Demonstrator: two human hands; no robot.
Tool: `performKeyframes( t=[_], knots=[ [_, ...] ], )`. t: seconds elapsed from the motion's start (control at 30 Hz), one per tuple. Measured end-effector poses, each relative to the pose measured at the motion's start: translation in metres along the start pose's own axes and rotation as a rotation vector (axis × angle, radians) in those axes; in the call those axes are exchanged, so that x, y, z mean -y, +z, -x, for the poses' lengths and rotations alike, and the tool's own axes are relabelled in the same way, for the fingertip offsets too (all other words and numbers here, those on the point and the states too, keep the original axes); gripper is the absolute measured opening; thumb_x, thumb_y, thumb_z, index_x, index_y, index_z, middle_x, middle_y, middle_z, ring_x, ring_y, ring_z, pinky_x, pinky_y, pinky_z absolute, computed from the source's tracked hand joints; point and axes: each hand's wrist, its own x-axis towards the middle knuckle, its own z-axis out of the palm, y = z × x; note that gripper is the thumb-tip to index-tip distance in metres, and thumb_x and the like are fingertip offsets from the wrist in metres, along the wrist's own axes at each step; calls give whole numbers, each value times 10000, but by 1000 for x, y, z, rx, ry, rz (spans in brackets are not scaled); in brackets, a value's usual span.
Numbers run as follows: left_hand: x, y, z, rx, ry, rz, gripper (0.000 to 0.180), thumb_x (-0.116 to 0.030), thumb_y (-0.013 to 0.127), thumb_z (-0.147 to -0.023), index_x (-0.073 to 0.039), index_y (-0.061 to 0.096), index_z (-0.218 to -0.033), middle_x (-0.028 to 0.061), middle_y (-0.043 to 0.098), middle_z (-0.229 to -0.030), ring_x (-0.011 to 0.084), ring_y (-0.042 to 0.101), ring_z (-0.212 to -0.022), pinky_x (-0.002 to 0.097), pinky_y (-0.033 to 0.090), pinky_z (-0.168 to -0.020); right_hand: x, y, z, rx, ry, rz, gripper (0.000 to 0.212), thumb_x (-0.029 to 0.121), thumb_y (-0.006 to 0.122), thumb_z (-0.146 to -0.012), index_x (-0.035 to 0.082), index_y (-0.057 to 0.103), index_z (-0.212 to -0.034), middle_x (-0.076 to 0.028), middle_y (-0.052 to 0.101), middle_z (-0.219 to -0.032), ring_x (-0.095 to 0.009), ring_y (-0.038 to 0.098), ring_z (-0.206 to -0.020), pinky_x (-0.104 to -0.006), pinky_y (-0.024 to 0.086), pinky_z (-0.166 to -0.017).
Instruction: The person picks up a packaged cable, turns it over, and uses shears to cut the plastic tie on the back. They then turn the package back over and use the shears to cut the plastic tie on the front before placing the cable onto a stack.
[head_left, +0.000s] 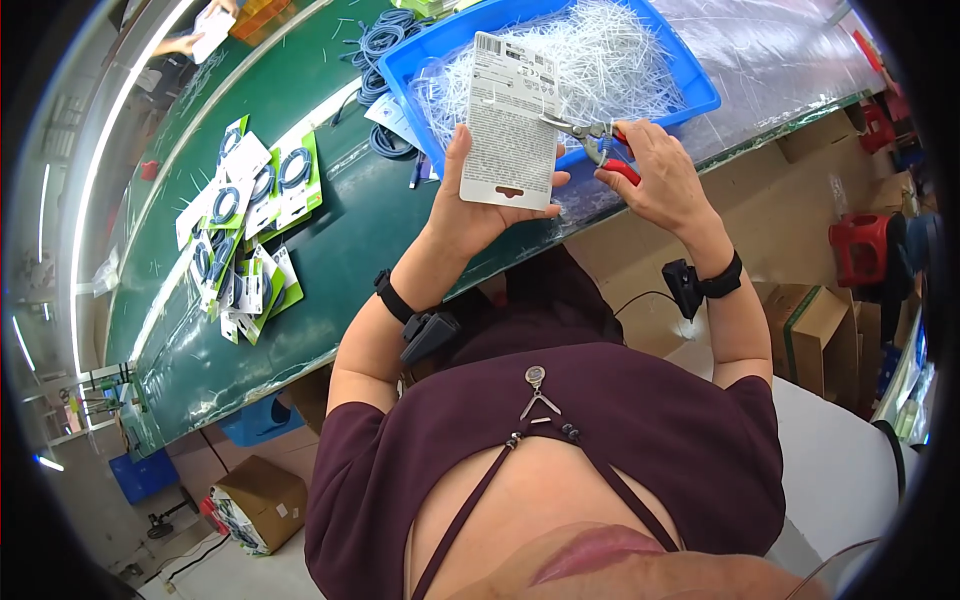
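Note:
My left hand [468, 205] grips a white cardboard package card [512, 130] with small print and a hang hole at its lower end, thumb on one side and fingertips on the other. Closed around red-handled cutting pliers [600, 140] is my right hand [657, 172]. The pliers' metal jaws reach the card's right edge; whether they bite on anything there is too small to tell. Beyond the card lies a blue tray [705, 95] heaped with thin white plastic strips [615, 60].
Left on the green table [340, 250] is a pile of carded cables [250, 190]. Coiled dark cables [385, 45] lie beside the tray. Another person's hand [180, 44] holds a white card at the far left. Cardboard boxes [815, 335] and a red stool [858, 245] stand on the right.

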Motion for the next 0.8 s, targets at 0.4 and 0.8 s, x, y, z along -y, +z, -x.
performKeyframes(
  t=[0.4,0.8],
  knots=[
    [3,1,1,-67,11,-130,858,-702,432,-866,-55,344,-1423,236,501,-1319,390,564,-1138,542,534,-851,0,4,1,36,32,-20,521,322,703,-814,9,510,-1184,-146,599,-1035,-340,596,-946,-414,484,-790],
    [6,-3,1,-93,40,-123,814,-683,468,-864,-102,348,-1421,191,513,-1312,375,554,-1158,576,510,-880,25,1,-15,-37,-56,-34,506,317,690,-823,10,494,-1174,-162,577,-1041,-346,570,-961,-408,459,-836]
  ],
)
